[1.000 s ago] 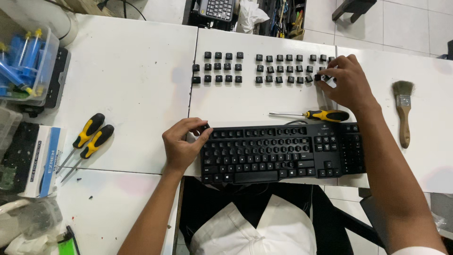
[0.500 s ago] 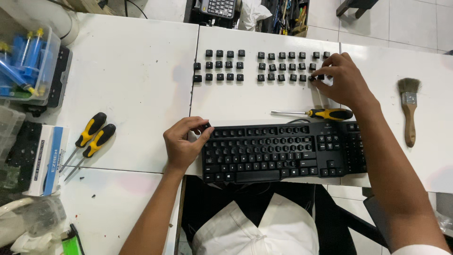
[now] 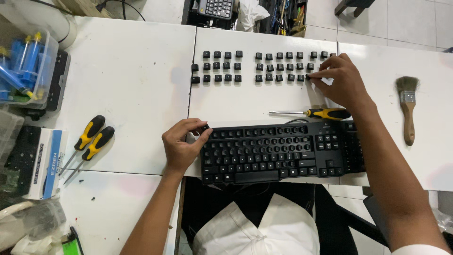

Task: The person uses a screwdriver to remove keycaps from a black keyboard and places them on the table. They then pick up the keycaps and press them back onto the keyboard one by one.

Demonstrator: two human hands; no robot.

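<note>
A black keyboard (image 3: pixel 278 153) lies at the near edge of the white table (image 3: pixel 141 85). My left hand (image 3: pixel 181 144) grips its upper left corner. Rows of loose black keycaps (image 3: pixel 264 66) are laid out farther back on the table. My right hand (image 3: pixel 340 82) reaches over to the right end of those rows, and its fingertips pinch a single keycap (image 3: pixel 308 76) in the lowest row. A yellow-and-black screwdriver (image 3: pixel 316 113) lies between the keycaps and the keyboard, just under my right wrist.
A paintbrush (image 3: pixel 407 106) lies at the right. Two yellow-and-black screwdrivers (image 3: pixel 89 139) rest at the left beside a white and blue box (image 3: pixel 45 163). A clear tub of blue tools (image 3: pixel 23 68) stands at the far left. My lap sits below the table edge.
My right hand has stayed at the right end of the keycap rows, its fingers closing on a keycap in the lowest row. My left hand has not moved.
</note>
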